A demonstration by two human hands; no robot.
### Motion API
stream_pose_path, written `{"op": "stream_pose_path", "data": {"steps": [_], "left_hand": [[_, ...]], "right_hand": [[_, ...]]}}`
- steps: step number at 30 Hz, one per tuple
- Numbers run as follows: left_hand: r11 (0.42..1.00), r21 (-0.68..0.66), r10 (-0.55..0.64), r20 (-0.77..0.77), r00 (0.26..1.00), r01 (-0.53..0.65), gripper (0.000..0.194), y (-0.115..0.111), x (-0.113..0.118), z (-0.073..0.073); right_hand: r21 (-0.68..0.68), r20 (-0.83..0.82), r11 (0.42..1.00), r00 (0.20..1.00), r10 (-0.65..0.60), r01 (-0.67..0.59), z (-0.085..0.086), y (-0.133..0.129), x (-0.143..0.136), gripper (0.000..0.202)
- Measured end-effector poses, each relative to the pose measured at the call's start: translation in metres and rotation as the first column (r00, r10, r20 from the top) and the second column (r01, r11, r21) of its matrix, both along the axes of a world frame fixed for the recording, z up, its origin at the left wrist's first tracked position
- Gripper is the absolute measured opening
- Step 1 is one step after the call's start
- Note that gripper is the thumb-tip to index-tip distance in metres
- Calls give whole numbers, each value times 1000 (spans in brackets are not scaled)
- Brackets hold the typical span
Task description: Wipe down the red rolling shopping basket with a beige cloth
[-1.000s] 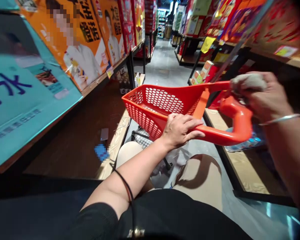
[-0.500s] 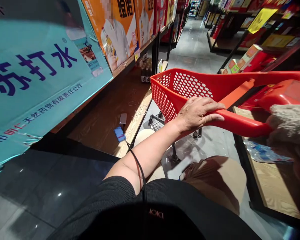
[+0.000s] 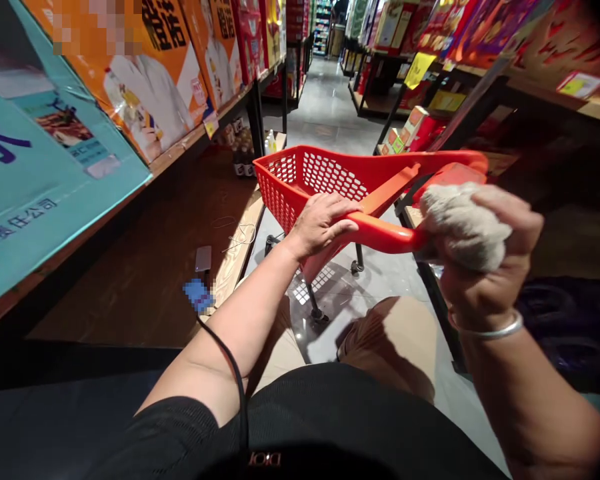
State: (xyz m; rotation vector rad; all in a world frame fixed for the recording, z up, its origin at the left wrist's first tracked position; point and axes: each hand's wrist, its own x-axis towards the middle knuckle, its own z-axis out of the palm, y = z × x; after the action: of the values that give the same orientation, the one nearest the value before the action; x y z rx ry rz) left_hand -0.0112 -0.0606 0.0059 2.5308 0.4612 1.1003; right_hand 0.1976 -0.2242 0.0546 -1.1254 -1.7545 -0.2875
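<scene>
A red plastic shopping cart [image 3: 325, 175] with perforated basket walls stands in front of me on dark legs with castors. My left hand [image 3: 323, 223] lies over the near left rim of its frame, fingers wrapped on the red plastic. Bunched in my right hand [image 3: 497, 247] is a light grey cloth [image 3: 465, 223], held at the right end of the cart's handle part. The cloth hides the fingertips of that hand and part of the red frame. A silver bangle sits on my right wrist.
On the left, a shelf holds blue and orange cartons [image 3: 155, 87]. Below it, a phone-like device [image 3: 203, 259] and a blue item [image 3: 199, 295] with a cable lie on a low board. Stocked shelves [image 3: 510, 80] stand at the right; a tiled aisle [image 3: 325, 100] runs ahead.
The view has swung right, so cart and cartons sit further left. My right hand, earlier mostly hidden at the edge, now shows fully with the cloth. My left hand stays on the cart.
</scene>
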Motion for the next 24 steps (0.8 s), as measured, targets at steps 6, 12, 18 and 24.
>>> {"op": "stream_pose_path", "data": {"steps": [6, 12, 18, 24], "left_hand": [[1000, 9, -8, 0, 1000, 8, 75, 1, -3, 4], [999, -8, -37, -20, 999, 37, 64, 3, -7, 8], [997, -23, -67, 32, 997, 67, 60, -6, -14, 22], [992, 0, -127, 88, 988, 128, 79, -42, -9, 38]], "right_hand": [[16, 397, 995, 914, 80, -94, -3, -14, -36, 47], [220, 416, 973, 909, -26, -73, -13, -14, 7, 40], [348, 223, 928, 950, -218, 131, -27, -19, 19, 48], [169, 224, 985, 971, -81, 43, -42, -7, -40, 42]]}}
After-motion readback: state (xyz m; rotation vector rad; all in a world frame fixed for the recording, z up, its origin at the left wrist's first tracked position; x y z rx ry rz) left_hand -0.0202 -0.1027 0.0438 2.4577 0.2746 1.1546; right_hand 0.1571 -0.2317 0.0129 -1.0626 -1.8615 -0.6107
